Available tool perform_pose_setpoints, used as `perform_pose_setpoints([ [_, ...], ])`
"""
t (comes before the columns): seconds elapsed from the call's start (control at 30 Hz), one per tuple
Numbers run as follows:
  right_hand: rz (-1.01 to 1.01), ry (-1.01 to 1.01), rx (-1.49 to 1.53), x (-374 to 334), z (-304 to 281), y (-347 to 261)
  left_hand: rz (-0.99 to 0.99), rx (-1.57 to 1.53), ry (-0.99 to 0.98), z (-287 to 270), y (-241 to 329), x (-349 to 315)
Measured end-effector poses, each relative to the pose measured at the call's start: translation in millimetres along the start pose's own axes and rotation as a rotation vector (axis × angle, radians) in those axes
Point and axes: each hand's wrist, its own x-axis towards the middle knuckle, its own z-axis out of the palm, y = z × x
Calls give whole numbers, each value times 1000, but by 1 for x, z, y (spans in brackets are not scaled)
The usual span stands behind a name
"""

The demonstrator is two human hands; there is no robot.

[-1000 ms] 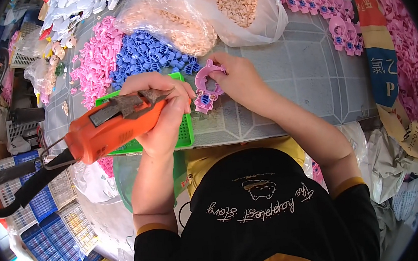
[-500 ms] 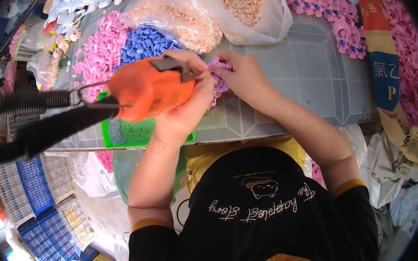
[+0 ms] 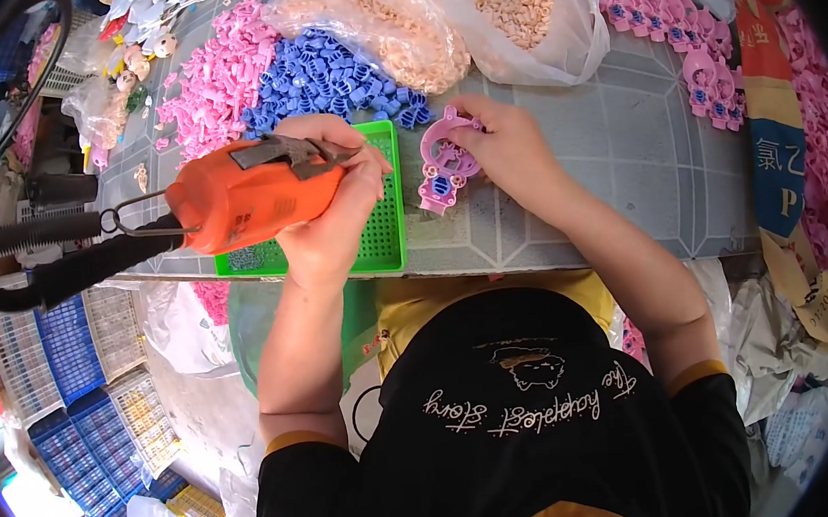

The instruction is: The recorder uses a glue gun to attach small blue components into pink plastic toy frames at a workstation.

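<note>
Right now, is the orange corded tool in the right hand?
No: the left hand holds the tool; the right hand, a pink plastic piece.

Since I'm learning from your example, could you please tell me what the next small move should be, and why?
I would probably bring the orange power tool over to the pink ring piece: the left hand holds the tool apart from it, while the right hand grips the piece by its ring, leaving its blue part uncovered.
</note>
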Motion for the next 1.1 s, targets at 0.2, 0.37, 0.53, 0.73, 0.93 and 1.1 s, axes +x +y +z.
perform_pose_setpoints([
  [0.2,-5,4,-5,1,-1,0,4,6,-16,-3,-5,1],
  [0.37,-5,7,12,-1,-2,-3,5,31,26,-4,-2,-3],
  [0.53,6,11,37,-4,-6,-8,122,-3,-50,2,22,2],
  [0.73,-46,26,-31,-3,-5,-3,109,-227,-205,28,29,8],
  [0.93,-3,20,-25,-4,-7,-6,44,-211,-225,45,10,6],
  [1.1,-72,39,-70,-2,-4,0,-74,-191,-217,51,2,7],
])
